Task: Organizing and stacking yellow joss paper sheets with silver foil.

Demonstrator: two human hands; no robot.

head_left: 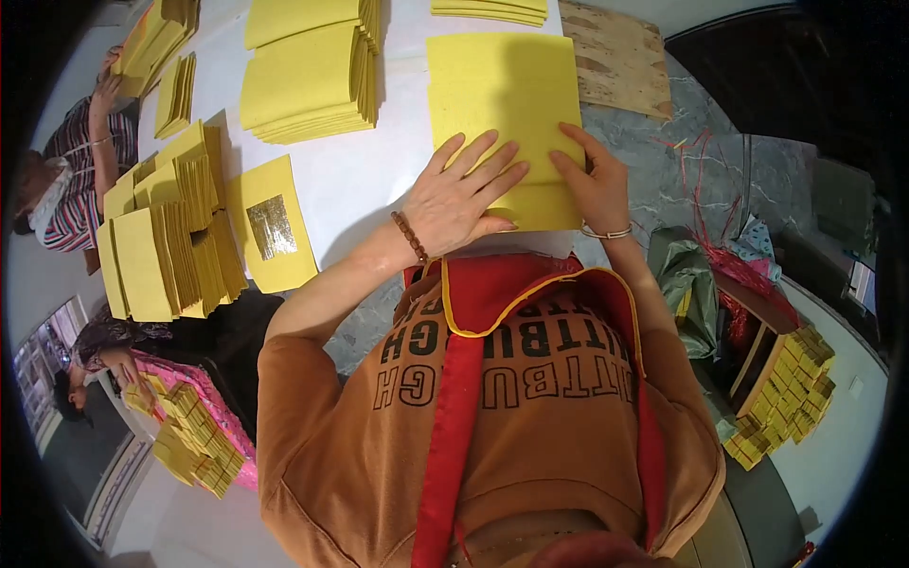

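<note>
A yellow paper sheet (502, 90) lies in front of me at the near edge of the white table, with a crease across its lower part. My left hand (464, 194) rests flat on the sheet, fingers spread. At its right edge is my right hand (597, 180), thumb and index finger apart and touching the paper; its other fingers are partly hidden. To the left lies a single yellow sheet (289, 175) with a shiny silver-brown patch on it.
Stacks of folded yellow paper (308, 90) stand on the white table (402, 104), with more bundles (156, 251) at left. A wooden board (615, 57) is at far right. Yellow bundles (786, 388) and red strings (743, 284) lie at right. Co-workers (80, 180) handle yellow paper at left.
</note>
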